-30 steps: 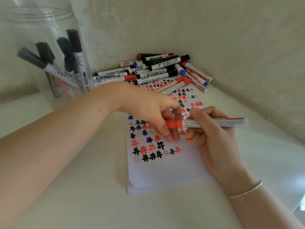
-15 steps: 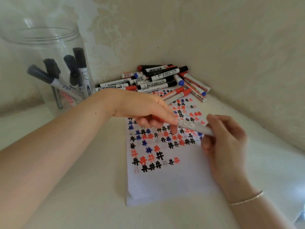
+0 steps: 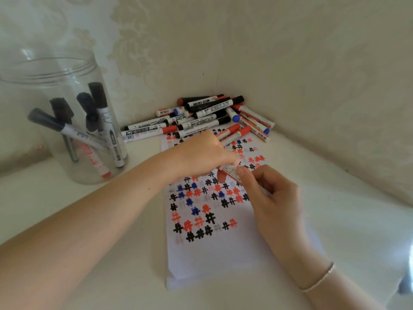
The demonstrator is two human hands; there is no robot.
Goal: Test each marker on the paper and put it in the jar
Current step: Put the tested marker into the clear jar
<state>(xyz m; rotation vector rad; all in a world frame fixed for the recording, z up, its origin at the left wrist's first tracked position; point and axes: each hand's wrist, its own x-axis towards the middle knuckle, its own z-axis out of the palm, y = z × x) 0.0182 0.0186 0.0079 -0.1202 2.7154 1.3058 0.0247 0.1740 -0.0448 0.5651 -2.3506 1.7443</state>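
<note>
Now both hands meet over the paper (image 3: pixel 214 260) — right hand (image 3: pixel 271 198) pinching the marker (image 3: pixel 229 172), left hand (image 3: pixel 207 156) clamped at its cap end. Uncapping, likely — next, scribble, then jar (image 3: pixel 67 121).

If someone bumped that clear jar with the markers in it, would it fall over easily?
Probably not easily. The jar looks wide with a flat base on the table, so it likely slides before tipping. It seems thin clear plastic, so probably light. The markers inside lean to one side and would likely rattle and shift.
</note>
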